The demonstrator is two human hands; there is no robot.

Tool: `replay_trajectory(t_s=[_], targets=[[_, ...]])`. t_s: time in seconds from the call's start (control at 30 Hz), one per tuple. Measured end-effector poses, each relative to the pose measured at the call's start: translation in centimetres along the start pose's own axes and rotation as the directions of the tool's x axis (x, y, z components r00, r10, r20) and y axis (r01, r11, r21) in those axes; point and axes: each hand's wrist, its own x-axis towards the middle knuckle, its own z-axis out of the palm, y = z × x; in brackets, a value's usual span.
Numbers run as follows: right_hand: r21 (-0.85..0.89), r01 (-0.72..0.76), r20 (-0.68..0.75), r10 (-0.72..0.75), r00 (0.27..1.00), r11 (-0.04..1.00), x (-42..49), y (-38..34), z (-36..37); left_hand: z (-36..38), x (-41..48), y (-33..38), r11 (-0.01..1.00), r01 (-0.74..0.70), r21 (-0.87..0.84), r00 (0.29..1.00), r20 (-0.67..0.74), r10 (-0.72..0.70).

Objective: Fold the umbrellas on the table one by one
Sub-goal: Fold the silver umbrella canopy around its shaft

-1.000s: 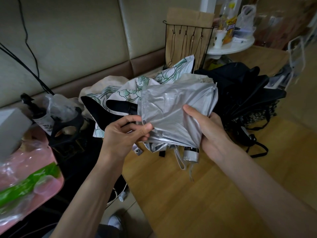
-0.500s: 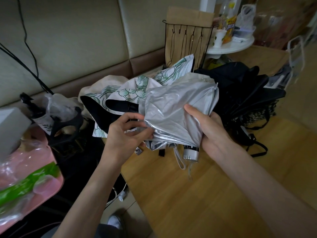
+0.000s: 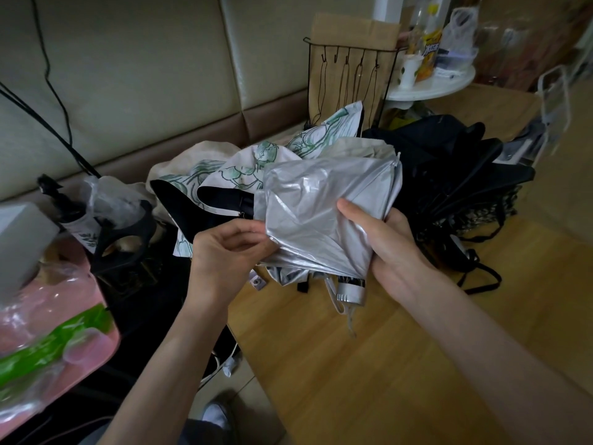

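A collapsed silver umbrella (image 3: 321, 213) is held above the wooden table (image 3: 369, 364), handle end pointing toward me. My right hand (image 3: 385, 245) grips its bunched canopy from the right, thumb on top. My left hand (image 3: 224, 252) pinches a loose fold of silver fabric at its left edge. The silver handle (image 3: 351, 290) and a closing strap with a snap (image 3: 258, 282) hang below. Behind lies a white umbrella with green leaf print and black lining (image 3: 244, 178). A black umbrella (image 3: 449, 168) lies at the right rear.
A black wire hook rack (image 3: 349, 78) and a brown paper bag stand behind the umbrellas. A round white shelf (image 3: 430, 88) with packets sits at the back right. A pink tray (image 3: 48, 332) with plastic bags is at the left, beside a dark bottle (image 3: 70, 216).
My left hand has shifted slightly up and right along the silver fabric, taking a fold at the edge. My right hand keeps the same grip on the bundle.
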Motion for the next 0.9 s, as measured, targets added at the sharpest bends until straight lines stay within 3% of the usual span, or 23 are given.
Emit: replay_trajectory(t_s=[0.27,0.43,0.7,0.9], targets=[[0.023,-0.018,-0.023,0.018,1.0,1.0,0.3,0.0,-0.2,-0.3,-0.2,0.6,0.971,0.193,-0.14,0.974,0.145,-0.172],[0.025,-0.019,-0.02,0.02,1.0,1.0,0.3,0.1,-0.2,-0.3,-0.1,0.4,0.989,0.147,-0.002,0.98,0.138,-0.145],[0.023,-0.013,-0.01,0.013,1.0,1.0,0.3,0.2,-0.1,-0.1,0.4,-0.6,1.0,-0.018,0.019,0.997,0.076,0.016],[0.033,-0.019,-0.033,0.02,0.999,0.999,0.3,0.1,0.0,0.2,0.0,-0.2,1.0,-0.003,-0.023,0.997,0.083,0.005]])
